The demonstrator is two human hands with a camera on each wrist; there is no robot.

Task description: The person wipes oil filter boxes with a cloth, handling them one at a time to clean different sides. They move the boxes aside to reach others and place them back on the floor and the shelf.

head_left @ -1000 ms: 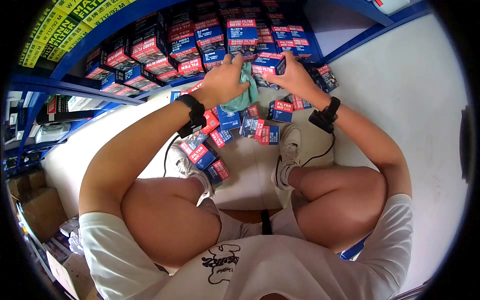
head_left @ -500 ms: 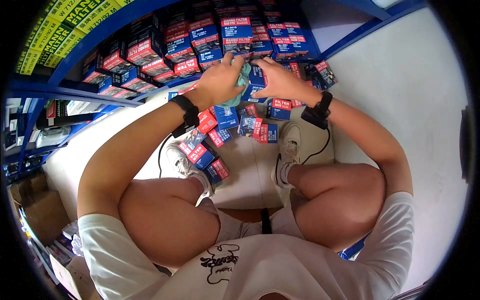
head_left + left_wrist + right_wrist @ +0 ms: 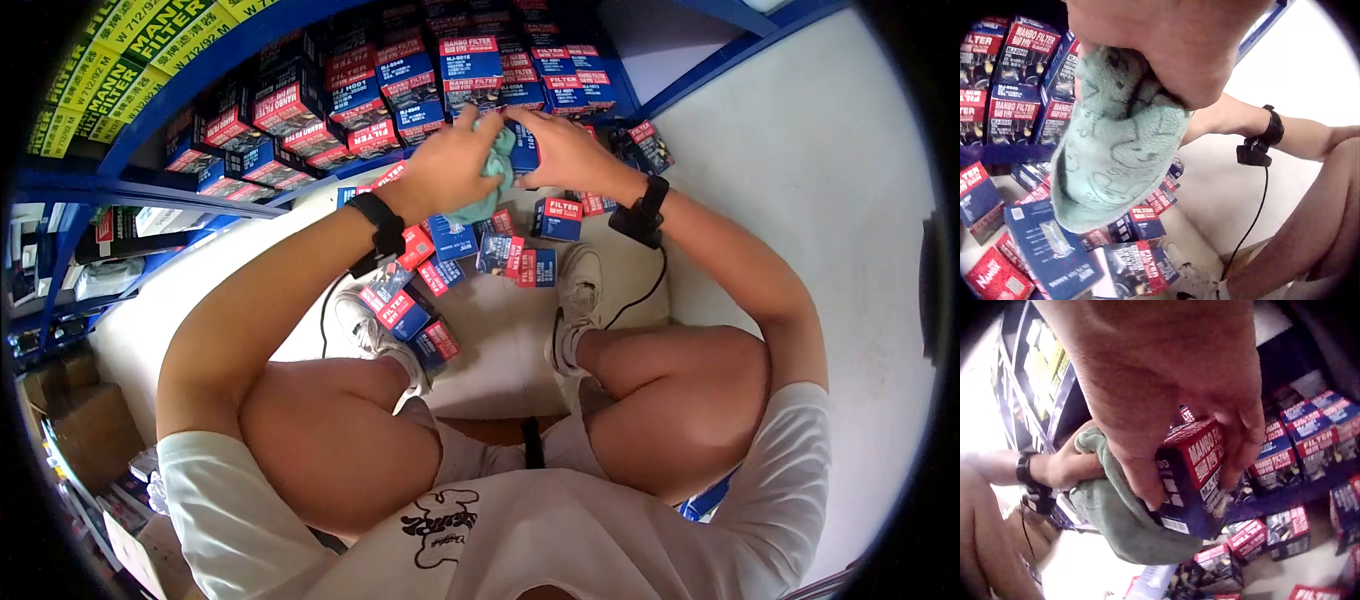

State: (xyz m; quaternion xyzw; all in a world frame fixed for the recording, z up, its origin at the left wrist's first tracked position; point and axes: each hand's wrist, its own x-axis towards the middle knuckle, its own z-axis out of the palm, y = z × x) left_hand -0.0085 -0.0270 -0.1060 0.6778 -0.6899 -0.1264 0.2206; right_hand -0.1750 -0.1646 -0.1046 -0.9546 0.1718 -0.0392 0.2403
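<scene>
My left hand holds a crumpled pale green cloth with dark line drawings on it. Fingers and thumb of my right hand grip a red and blue filter box by its sides. The cloth lies against the box's near side in the right wrist view, covering part of it. From the head view, only a narrow blue strip of that box shows between the two hands. Both hands are in front of the shelf's lower edge, above the loose boxes on the floor.
Stacked filter boxes fill the blue shelf ahead. Several loose boxes lie on the pale floor, close to two white shoes. Yellow-green boxes stand at upper left. Brown cartons are at the left.
The box in my right hand has turned from its red face showing to its blue side, and is now mostly hidden. Both hands have come closer together, cloth against box.
</scene>
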